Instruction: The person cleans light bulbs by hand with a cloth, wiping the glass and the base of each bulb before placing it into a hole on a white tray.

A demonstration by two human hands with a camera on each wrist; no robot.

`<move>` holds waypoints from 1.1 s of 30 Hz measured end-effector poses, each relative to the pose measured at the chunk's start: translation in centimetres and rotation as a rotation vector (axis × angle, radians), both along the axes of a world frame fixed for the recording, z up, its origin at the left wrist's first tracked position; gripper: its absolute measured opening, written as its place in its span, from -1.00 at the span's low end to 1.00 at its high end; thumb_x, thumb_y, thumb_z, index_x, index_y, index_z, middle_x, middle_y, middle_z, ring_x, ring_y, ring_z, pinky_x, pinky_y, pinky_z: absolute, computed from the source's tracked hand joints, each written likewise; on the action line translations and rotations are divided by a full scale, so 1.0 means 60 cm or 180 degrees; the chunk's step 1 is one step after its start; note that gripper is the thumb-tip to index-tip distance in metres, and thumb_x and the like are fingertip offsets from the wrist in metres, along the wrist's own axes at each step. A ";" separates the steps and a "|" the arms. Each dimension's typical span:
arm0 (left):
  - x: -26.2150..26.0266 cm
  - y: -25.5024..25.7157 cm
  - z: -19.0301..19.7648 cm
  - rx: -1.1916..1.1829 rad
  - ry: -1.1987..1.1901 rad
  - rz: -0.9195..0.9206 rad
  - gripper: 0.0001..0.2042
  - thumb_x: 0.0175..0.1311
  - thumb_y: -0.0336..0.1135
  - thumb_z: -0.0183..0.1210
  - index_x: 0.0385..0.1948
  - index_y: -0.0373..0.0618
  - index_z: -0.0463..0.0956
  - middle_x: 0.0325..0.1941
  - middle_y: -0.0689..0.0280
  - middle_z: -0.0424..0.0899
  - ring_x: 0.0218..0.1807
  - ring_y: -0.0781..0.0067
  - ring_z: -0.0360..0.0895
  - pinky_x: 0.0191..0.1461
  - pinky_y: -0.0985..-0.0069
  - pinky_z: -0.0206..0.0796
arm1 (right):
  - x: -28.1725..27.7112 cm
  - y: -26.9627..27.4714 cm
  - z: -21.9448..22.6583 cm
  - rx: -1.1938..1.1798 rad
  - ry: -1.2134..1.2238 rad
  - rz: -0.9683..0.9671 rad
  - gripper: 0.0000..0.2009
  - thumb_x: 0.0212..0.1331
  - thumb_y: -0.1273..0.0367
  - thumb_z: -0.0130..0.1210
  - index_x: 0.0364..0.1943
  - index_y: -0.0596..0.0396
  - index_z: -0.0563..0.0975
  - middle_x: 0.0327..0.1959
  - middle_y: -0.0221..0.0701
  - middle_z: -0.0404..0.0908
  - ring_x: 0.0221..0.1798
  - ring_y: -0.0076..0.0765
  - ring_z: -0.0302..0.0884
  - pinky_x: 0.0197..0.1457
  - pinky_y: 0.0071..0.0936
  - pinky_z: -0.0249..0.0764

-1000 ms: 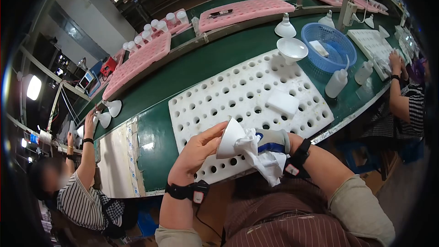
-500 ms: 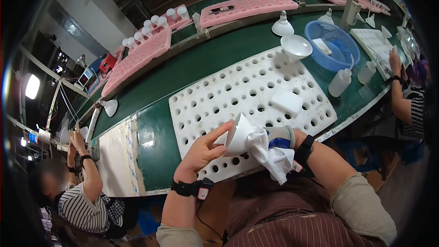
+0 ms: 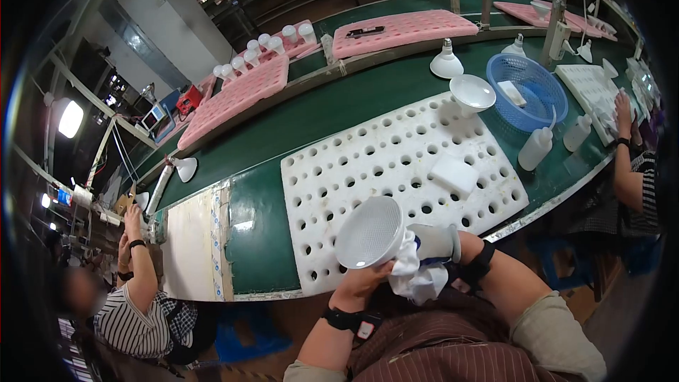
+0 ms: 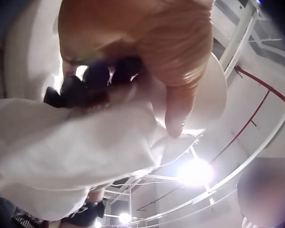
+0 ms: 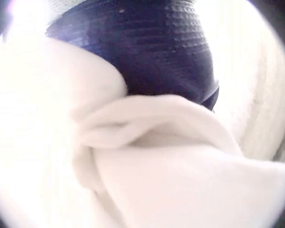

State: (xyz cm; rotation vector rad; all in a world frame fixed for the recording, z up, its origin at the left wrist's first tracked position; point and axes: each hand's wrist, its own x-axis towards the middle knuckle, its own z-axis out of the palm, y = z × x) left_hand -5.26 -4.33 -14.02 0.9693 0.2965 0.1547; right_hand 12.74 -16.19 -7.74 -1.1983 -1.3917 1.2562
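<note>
A white reflector lamp (image 3: 369, 232) with a round dimpled face is held over the near part of the foam tray, its face turned upward. My left hand (image 3: 362, 281) grips it from below; in the left wrist view the thumb (image 4: 180, 111) lies along the lamp's side. My right hand (image 3: 435, 242) wears a grey glove with a dark blue coating and holds a crumpled white cloth (image 3: 419, 277) against the back of the lamp. Dark gloved fingertips (image 4: 96, 75) show behind the cloth. Cloth folds fill much of the right wrist view, below the glove's coating (image 5: 142, 47).
On the green table (image 3: 263, 194) lies the white foam tray (image 3: 339, 187) with rows of holes, bearing a white block (image 3: 454, 174) and another lamp (image 3: 472, 92). A blue basket (image 3: 527, 117) and squeeze bottles (image 3: 535, 150) stand right. People work at both sides.
The lamp has turned from side-on to show its face. My left hand has shifted from its rim to underneath it. The right hand keeps the cloth at the lamp's back.
</note>
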 end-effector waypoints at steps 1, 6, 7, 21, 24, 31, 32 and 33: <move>-0.002 0.002 0.013 0.0031 -0.0021 -0.0016 -0.25 0.06 -0.35 0.40 0.31 -0.21 0.17 0.19 0.20 0.46 0.09 0.26 0.51 0.03 0.47 0.41 | -0.003 0.002 0.029 -0.0460 -0.0614 0.0123 -0.62 0.08 0.29 0.24 -0.01 0.10 0.53 -0.12 -0.25 0.64 -0.11 -0.32 0.58 0.04 -0.32 0.46; -0.002 0.015 0.122 0.2189 -0.0423 0.0722 -0.51 0.09 -0.36 0.37 0.09 -0.22 0.45 -0.01 0.24 0.60 -0.05 0.39 0.54 -0.11 0.46 0.41 | 0.007 -0.029 0.169 -0.1657 -0.1870 -0.0778 -0.52 0.00 0.23 0.26 0.03 0.11 0.50 -0.12 -0.19 0.63 -0.13 -0.17 0.61 0.00 -0.27 0.47; -0.006 0.024 0.137 0.3855 -0.0379 0.0772 -0.58 0.08 -0.40 0.35 0.02 -0.18 0.51 0.00 0.26 0.61 -0.03 0.40 0.55 -0.06 0.47 0.41 | 0.005 -0.039 0.183 -0.0861 -0.1183 -0.1469 -0.49 -0.02 0.20 0.27 0.05 0.11 0.49 -0.10 -0.19 0.62 -0.13 -0.15 0.61 -0.01 -0.27 0.48; -0.022 -0.006 0.199 0.4266 -0.0107 0.0123 -0.47 0.29 -0.25 0.14 0.28 -0.09 0.23 0.26 0.18 0.40 0.19 0.26 0.43 0.29 0.31 0.23 | -0.025 0.144 0.148 -0.0409 -0.2212 -0.1435 -0.30 0.11 -0.07 0.11 0.31 -0.08 0.29 0.25 -0.09 0.39 0.31 0.03 0.33 0.30 -0.18 0.29; -0.037 0.018 0.183 0.3402 -0.0168 0.0113 -0.47 0.25 -0.25 0.19 0.26 -0.10 0.27 0.25 0.17 0.42 0.18 0.25 0.44 0.27 0.29 0.24 | 0.026 0.080 0.110 -0.0393 -0.3200 -0.1017 -0.24 -0.07 -0.10 0.24 0.26 -0.14 0.35 0.38 -0.17 0.20 0.42 0.08 0.09 0.43 -0.03 0.04; 0.017 0.019 0.114 0.4542 -0.0494 -0.0100 -0.62 0.16 -0.32 0.24 0.05 -0.07 0.50 0.07 0.22 0.57 0.12 0.23 0.50 0.15 0.27 0.34 | 0.140 -0.066 0.026 -0.0803 -0.4328 -0.2215 -0.52 0.22 0.13 0.06 0.24 -0.16 0.40 0.34 -0.21 0.26 0.36 -0.01 0.21 0.42 -0.04 0.09; 0.040 0.018 0.108 0.4526 -0.0526 -0.0123 -0.62 0.16 -0.32 0.24 0.05 -0.07 0.50 0.07 0.22 0.57 0.12 0.23 0.50 0.15 0.27 0.34 | 0.141 -0.080 0.033 -0.0848 -0.3869 -0.2269 -0.53 0.22 0.18 0.07 0.23 -0.12 0.41 0.34 -0.20 0.26 0.34 -0.01 0.25 0.39 -0.11 0.16; 0.056 0.018 0.102 0.4885 -0.0357 -0.0319 -0.67 0.12 -0.35 0.24 -0.03 -0.05 0.54 0.00 0.24 0.60 0.10 0.21 0.51 0.10 0.28 0.37 | 0.136 -0.091 0.038 -0.0876 -0.3384 -0.2291 -0.54 0.22 0.23 0.08 0.23 -0.08 0.41 0.34 -0.18 0.27 0.31 -0.01 0.29 0.37 -0.18 0.23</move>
